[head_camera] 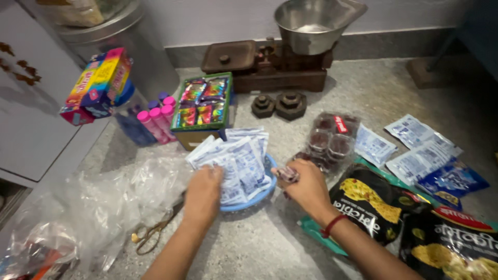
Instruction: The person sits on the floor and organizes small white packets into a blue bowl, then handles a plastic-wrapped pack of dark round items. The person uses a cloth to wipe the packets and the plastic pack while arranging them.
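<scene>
Sachets [236, 161] in white and blue fan across a blue bowl [259, 196] mid-bench. Left hand [203, 194] presses flat on them, open; right hand [306, 186] pinches a small wrapped piece [287, 175]. Steadying the stack would help prevent slipping.

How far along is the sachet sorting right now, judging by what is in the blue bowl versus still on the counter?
Done: a fanned pile of white-and-blue sachets already lies in the blue bowl. In hand: the left hand rests on that pile; the right hand pinches a small dark item beside it. Left: several loose sachets lie apart on the counter.
</scene>
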